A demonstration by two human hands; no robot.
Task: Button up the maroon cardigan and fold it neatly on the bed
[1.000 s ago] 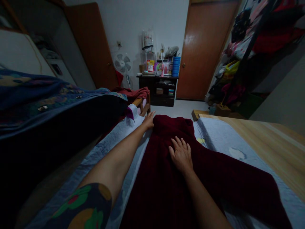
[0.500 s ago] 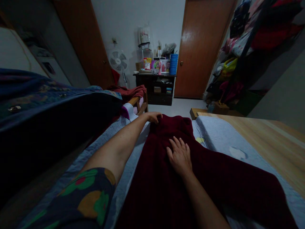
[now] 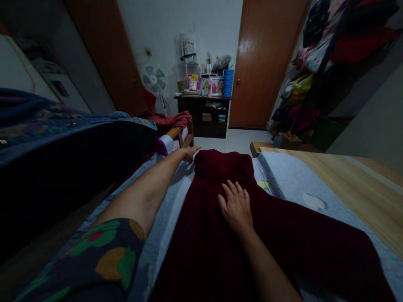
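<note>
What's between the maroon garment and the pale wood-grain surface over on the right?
A light blue cloth with a white patch lies between the maroon garment and the pale wood-grain surface, as the head view shows.

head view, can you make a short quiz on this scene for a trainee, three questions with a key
1. True or false: the right hand lies with its fingers spread on the dark red garment.
2. Multiple choice: what stands left of the dark cabinet in the picture?
a) a ladder
b) a white fan
c) a bicycle
3. Fill in the blank: of the two hands, the ____ one is closer to the garment's far edge.

Key:
1. True.
2. b
3. left (the left hand is beside the far end, on its left side).
</note>
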